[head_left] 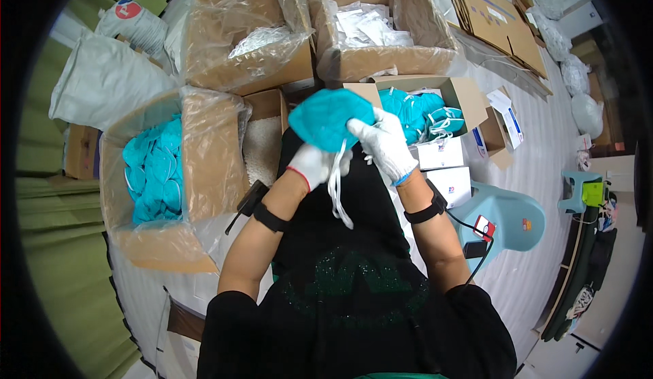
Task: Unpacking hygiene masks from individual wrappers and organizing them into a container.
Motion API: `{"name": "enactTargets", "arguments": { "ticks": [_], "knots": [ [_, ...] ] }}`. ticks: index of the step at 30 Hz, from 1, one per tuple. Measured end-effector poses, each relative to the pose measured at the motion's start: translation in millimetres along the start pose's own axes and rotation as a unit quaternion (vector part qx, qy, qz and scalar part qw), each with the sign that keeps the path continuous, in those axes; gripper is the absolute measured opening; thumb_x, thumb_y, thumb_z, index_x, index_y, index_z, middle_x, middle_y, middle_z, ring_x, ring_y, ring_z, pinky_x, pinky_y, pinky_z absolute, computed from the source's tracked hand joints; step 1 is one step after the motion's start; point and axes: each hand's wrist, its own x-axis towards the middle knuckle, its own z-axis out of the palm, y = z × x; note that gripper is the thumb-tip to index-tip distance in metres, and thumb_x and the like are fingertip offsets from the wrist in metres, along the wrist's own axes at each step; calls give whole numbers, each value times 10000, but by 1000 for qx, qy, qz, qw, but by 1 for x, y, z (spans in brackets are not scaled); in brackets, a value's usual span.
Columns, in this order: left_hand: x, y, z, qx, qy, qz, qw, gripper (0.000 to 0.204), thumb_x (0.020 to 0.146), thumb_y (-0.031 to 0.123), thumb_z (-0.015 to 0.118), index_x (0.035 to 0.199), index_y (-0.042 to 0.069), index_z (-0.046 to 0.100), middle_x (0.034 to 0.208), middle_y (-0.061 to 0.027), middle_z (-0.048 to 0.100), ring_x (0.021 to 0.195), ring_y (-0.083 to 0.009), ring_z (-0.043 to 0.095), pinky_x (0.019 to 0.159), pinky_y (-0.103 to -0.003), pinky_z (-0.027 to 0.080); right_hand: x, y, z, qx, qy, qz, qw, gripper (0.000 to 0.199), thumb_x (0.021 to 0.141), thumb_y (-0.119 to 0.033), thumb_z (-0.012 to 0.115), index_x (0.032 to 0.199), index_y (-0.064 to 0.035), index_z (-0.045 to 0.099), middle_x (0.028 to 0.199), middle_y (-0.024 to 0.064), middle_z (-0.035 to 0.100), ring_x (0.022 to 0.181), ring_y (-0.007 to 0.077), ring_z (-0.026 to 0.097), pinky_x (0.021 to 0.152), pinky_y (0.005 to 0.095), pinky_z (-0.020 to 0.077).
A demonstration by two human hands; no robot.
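A teal cup-shaped face mask (326, 117) is held up in front of my body, with white straps (336, 188) dangling below it. My right hand (385, 144), in a white glove with a blue cuff edge, pinches the mask's right side, thumb on the front. Below the mask is my left hand (314, 165), in a white glove with a red cuff edge. Its fingers close around the mask's lower part and straps, partly hidden behind the mask. To my right, an opened carton (469, 100) holds teal masks (416, 115) with white straps.
At left, a plastic-lined cardboard box (214, 165) holds a heap of teal mask shells (155, 171). Two large lined boxes stand ahead, the right one (401, 62) with white packets (371, 26). White cartons (449, 185) and a light-blue plastic stool (520, 205) are at right.
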Motion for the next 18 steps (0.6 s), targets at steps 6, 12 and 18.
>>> {"name": "enactTargets", "arguments": {
  "ticks": [6,12,18],
  "knots": [
    [-8,18,38,294,194,277,894,437,972,354,517,1236,6,545,1155,-110,629,1056,-196,591,907,-372,451,18,24,-17,-131,95,-57,985,296,821,-178,746,1042,-10,644,704,-11,602,547,53,507,472,217,407],
    [9,23,41,206,195,381,880,154,941,73,583,1080,20,625,1002,-80,687,814,-151,663,744,-286,540,13,46,7,246,-70,26,966,300,892,-190,673,1111,-13,569,637,-27,526,445,40,418,395,192,297],
    [17,30,-16,211,359,361,834,290,989,213,496,1110,-26,605,1019,-133,687,881,-241,668,791,-343,536,2,85,47,-166,-58,-23,984,383,956,-325,585,707,-34,600,544,10,526,437,89,413,420,281,314]
  ]
}}
